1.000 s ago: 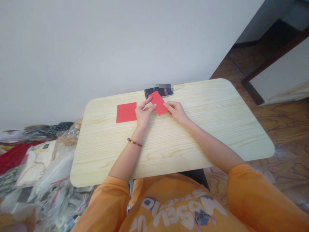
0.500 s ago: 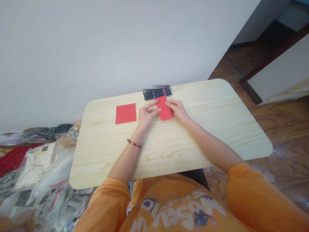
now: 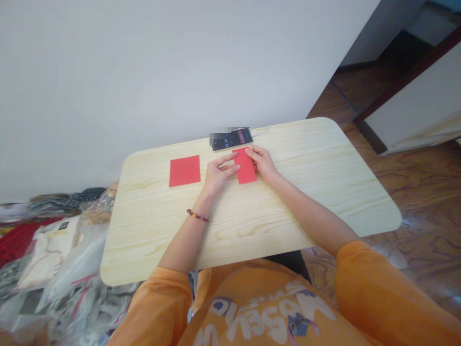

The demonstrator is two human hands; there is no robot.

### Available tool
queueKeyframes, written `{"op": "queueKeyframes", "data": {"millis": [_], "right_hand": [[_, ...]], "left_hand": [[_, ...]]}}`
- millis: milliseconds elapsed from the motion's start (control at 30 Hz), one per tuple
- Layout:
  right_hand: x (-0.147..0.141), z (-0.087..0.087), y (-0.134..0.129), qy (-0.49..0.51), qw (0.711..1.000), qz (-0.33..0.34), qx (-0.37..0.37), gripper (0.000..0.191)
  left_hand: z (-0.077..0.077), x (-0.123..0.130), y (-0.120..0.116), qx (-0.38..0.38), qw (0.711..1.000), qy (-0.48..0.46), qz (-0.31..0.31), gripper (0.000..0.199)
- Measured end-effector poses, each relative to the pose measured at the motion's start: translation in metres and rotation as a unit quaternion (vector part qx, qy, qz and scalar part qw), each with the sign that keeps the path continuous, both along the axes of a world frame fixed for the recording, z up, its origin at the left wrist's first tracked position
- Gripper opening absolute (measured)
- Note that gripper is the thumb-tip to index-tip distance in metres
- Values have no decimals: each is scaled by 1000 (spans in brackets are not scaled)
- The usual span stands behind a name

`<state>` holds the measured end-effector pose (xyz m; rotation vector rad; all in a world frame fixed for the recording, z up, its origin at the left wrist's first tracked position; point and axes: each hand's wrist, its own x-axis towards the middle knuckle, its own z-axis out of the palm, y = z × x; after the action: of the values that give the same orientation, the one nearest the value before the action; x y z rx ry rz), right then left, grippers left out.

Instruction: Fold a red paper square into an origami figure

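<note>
A red sheet of paper (image 3: 246, 169), folded to a narrow upright rectangle, is held between both hands over the middle of the table. My left hand (image 3: 219, 172) has its thumb and forefinger on the paper's left edge. With its thumb on the front near the upper right corner, my right hand (image 3: 263, 162) grips the other side; its remaining fingers are partly hidden behind the paper. To the left of my left hand, square red paper (image 3: 184, 171) lies flat; whether it is one sheet or a stack I cannot tell.
A phone (image 3: 233, 139) with a lit timer screen lies behind the hands near the wall, a white cable (image 3: 260, 131) at its right end. The pale wooden table (image 3: 151, 230) has rounded corners. Clothes and plastic bags (image 3: 72, 269) are heaped on the left.
The folded paper has turned slightly and now stands straighter, with my right thumb nearer its top corner. The whole view has shifted a little; the square paper lies as before.
</note>
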<state>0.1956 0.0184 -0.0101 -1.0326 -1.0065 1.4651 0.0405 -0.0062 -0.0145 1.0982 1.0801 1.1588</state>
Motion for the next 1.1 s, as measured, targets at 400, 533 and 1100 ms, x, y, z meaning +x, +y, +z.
{"op": "queueKeyframes", "data": {"millis": [400, 533, 1100], "right_hand": [[1, -7, 6, -65, 992, -30, 102, 52], [1, -8, 7, -97, 985, -40, 135, 54], [-2, -11, 6, -119, 987, 1, 108, 54]], "left_hand": [[6, 4, -5, -25, 1000, -5, -6, 59], [5, 4, -4, -33, 999, -1, -6, 58], [-2, 4, 2, -8, 998, -17, 59, 59]]}}
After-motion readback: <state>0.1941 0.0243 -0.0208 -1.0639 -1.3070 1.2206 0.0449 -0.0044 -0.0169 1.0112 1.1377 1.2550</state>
